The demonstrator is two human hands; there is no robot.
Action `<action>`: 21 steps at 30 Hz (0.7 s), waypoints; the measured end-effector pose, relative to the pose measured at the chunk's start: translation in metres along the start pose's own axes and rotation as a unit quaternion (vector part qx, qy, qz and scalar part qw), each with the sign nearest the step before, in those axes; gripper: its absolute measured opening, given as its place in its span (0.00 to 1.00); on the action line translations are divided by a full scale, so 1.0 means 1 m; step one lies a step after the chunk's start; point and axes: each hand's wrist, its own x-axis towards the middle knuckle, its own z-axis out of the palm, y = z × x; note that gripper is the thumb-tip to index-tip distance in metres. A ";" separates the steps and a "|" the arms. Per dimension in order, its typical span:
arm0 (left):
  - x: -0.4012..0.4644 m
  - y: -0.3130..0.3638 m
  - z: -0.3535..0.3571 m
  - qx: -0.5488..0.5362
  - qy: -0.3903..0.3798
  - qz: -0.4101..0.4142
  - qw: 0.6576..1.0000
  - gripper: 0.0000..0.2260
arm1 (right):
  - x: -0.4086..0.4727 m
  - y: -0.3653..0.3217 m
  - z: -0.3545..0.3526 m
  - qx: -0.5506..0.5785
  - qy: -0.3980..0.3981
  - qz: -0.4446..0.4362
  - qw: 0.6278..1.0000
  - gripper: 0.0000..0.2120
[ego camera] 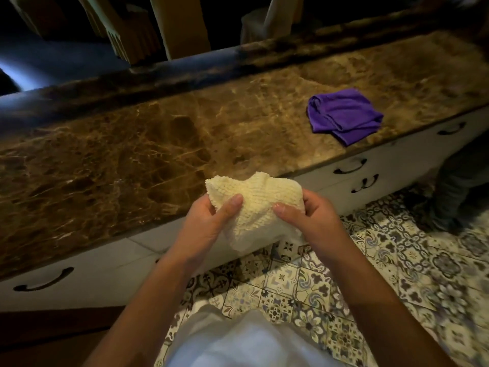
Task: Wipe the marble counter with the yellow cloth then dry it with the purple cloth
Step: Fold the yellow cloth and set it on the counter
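The yellow cloth (255,203) is a pale, knobbly rag held bunched in the air just off the counter's front edge. My left hand (209,221) grips its left side with the thumb on top. My right hand (308,215) grips its right side the same way. The brown marble counter (148,144) runs across the view from lower left to upper right. The purple cloth (344,113) lies folded on the counter to the right, near the front edge, well apart from both hands.
White drawers with dark curved handles (350,166) run under the counter. Patterned floor tiles (370,274) lie below my arms. A dark raised ledge (185,72) borders the counter's far side. Another person's leg (460,186) stands at the right edge.
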 end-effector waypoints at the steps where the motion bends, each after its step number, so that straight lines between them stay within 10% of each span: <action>1: 0.005 -0.003 0.005 0.006 -0.010 -0.004 1.000 0.32 | 0.001 -0.005 -0.004 -0.002 0.007 -0.013 1.000 0.13; 13: 0.098 -0.009 0.047 -0.010 -0.092 -0.034 0.995 0.45 | 0.060 -0.028 -0.050 0.012 0.088 -0.077 0.993 0.14; 17: 0.145 0.012 0.052 -0.044 -0.101 -0.043 0.993 0.21 | 0.093 -0.035 -0.068 0.005 0.122 -0.074 0.990 0.15; 21: 0.182 0.032 0.052 -0.041 -0.107 -0.023 0.993 0.19 | 0.125 -0.045 -0.080 -0.027 0.150 -0.093 0.984 0.13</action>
